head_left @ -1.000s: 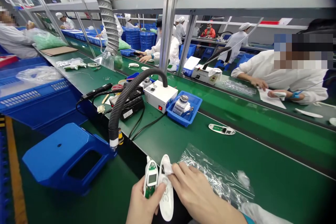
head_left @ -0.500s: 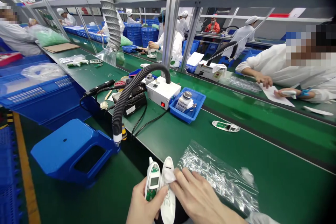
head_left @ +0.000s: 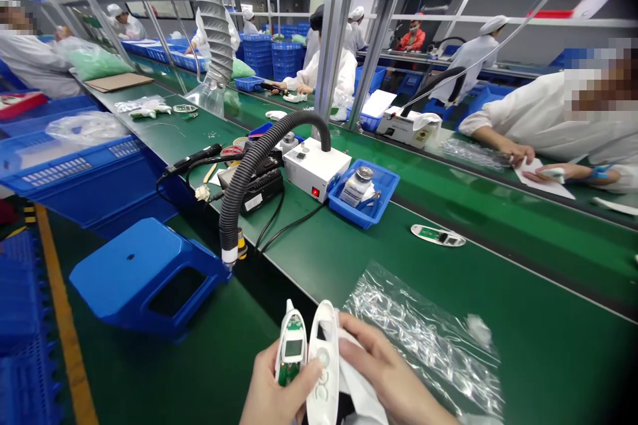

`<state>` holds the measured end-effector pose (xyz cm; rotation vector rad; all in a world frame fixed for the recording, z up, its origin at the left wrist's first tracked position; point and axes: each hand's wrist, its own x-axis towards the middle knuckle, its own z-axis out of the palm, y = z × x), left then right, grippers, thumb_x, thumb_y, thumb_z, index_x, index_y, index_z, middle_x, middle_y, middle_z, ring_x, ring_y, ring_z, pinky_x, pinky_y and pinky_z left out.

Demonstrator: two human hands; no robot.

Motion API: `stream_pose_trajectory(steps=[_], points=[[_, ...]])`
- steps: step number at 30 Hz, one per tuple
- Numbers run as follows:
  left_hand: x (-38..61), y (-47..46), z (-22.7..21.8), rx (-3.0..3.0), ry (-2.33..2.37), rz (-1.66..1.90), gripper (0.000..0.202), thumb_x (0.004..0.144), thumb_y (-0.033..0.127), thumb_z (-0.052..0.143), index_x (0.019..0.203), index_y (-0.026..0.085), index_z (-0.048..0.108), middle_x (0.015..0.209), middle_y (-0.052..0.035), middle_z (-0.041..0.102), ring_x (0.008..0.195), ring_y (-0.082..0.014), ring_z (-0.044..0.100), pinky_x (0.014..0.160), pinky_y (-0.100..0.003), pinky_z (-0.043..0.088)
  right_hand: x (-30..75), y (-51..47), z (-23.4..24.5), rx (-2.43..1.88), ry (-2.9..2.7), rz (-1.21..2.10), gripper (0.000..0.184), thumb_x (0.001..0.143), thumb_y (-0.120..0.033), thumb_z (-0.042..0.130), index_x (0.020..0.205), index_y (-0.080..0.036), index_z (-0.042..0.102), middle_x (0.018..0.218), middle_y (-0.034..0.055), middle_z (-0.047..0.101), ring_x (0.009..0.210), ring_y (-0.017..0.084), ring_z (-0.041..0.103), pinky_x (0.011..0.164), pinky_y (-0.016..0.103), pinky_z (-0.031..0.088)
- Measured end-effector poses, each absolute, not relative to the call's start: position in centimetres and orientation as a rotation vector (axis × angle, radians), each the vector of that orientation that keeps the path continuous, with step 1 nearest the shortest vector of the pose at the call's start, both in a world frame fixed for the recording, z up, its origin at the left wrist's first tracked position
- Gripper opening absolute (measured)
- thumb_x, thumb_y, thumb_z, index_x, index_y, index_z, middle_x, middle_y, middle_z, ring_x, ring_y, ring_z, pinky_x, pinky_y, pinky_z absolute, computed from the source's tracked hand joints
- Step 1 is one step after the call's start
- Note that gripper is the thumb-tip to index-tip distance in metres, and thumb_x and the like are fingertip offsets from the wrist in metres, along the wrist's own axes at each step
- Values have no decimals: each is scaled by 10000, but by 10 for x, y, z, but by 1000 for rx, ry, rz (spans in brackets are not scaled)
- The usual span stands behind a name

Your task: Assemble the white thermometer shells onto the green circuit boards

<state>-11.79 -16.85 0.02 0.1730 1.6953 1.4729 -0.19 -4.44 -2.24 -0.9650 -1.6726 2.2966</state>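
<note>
At the bottom edge my left hand (head_left: 276,393) grips two white device shell halves side by side. One half (head_left: 291,349) shows a small screen and a green circuit board. The other is a white cover with buttons (head_left: 323,365). My right hand (head_left: 383,375) presses a white cloth (head_left: 355,372) against the cover's right side, fingers curled over it. Both hands are in front of the near edge of the green work table (head_left: 523,339).
A crinkled clear plastic bag (head_left: 423,332) lies right of my hands. Further back are an oval shell half (head_left: 437,235), a blue tray with a bottle (head_left: 366,189), a white box (head_left: 314,168), a black hose (head_left: 249,176) and a blue stool (head_left: 144,275). Other workers in white sit across the table.
My right hand has slid from the cover's upper end to its right side with the cloth. The view has shifted slightly, so the table items sit further right.
</note>
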Motion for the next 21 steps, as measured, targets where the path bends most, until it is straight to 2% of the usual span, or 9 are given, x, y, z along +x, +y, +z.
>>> stream_pose_trajectory(steps=[3, 5, 8, 11, 15, 17, 21], points=[[-121, -170, -1, 188, 1671, 1475, 360, 591, 458, 785, 617, 160, 585, 415, 74, 442, 371, -67, 355, 381, -198, 282, -5, -52, -11, -762, -1465, 2676, 397, 803, -474, 654, 1074, -186, 687, 987, 91, 695, 883, 265, 670, 806, 384, 506], [-124, -171, -4, 177, 1678, 1458, 375, 588, 466, 788, 632, 155, 583, 439, 71, 451, 391, -68, 364, 393, -196, 297, 1, -51, -5, -660, -1576, 2702, 354, 807, -466, 659, 976, -162, 725, 974, 87, 690, 902, 254, 654, 835, 360, 480], [-126, -172, -8, 151, 1705, 1427, 378, 582, 462, 789, 654, 154, 583, 454, 72, 457, 403, -73, 375, 400, -199, 315, 15, -43, -3, -748, -1792, 2603, 356, 817, -506, 636, 934, -181, 721, 946, 68, 683, 906, 241, 631, 852, 341, 458], [-126, -171, -9, 162, 1737, 1435, 356, 598, 455, 778, 630, 163, 577, 411, 79, 439, 374, -74, 366, 389, -202, 302, 29, -32, -2, -870, -1948, 2426, 378, 816, -550, 610, 958, -211, 695, 927, 61, 674, 902, 248, 620, 851, 357, 461], [-124, -167, -6, 160, 1735, 1437, 360, 593, 459, 784, 598, 172, 568, 385, 78, 431, 363, -74, 360, 386, -203, 295, 33, -20, 7, -1001, -1987, 2267, 469, 799, -582, 606, 1111, -238, 669, 1094, 96, 656, 1019, 295, 598, 883, 400, 472], [-123, -166, -5, 158, 1723, 1433, 364, 589, 466, 787, 597, 172, 571, 382, 76, 431, 364, -75, 362, 386, -204, 295, 28, -18, 8, -1040, -1930, 2241, 523, 778, -601, 620, 1148, -233, 661, 1154, 108, 645, 1083, 315, 578, 907, 418, 469], [-121, -165, -4, 160, 1681, 1412, 406, 569, 506, 787, 624, 158, 585, 398, 65, 453, 367, -70, 361, 388, -202, 287, 12, -21, -6, -1019, -1800, 2307, 587, 741, -627, 644, 1146, -203, 668, 1118, 111, 673, 1064, 318, 602, 883, 418, 494]])
